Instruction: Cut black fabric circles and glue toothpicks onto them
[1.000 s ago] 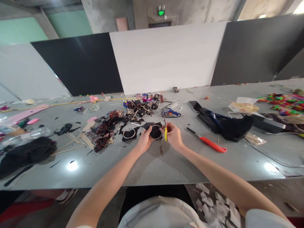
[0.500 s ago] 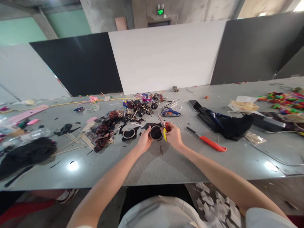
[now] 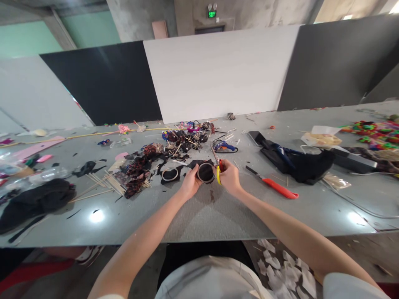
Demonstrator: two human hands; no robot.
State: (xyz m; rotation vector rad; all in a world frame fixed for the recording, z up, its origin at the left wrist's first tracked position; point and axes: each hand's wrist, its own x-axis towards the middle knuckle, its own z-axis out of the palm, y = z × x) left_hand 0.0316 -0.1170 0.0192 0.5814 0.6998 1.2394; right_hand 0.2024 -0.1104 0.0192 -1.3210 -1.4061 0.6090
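My left hand [image 3: 190,183] grips a pale ring [image 3: 206,181] by its left side. Black cloth [image 3: 205,171] fills the ring and sticks out past its far edge. In my right hand [image 3: 230,178] are scissors [image 3: 218,176] with yellow and red handles, their blades pointing away from me beside the ring. Whether the blades touch the cloth is hard to tell. A second pale ring [image 3: 170,174] lies on another black cloth piece to the left of my left hand.
Beyond my hands sits a pile of dark balls with sticks [image 3: 187,139], beside a blue glue gun [image 3: 225,145]. Wooden sticks [image 3: 110,183] and black fabric [image 3: 37,201] lie left. A red-handled knife [image 3: 279,187], phone [image 3: 256,138] and black bag [image 3: 311,164] are right.
The scissors have turned slightly, their blades now pointing more directly away from me. Both hands stay close to the same place, still holding the ring and the scissors.
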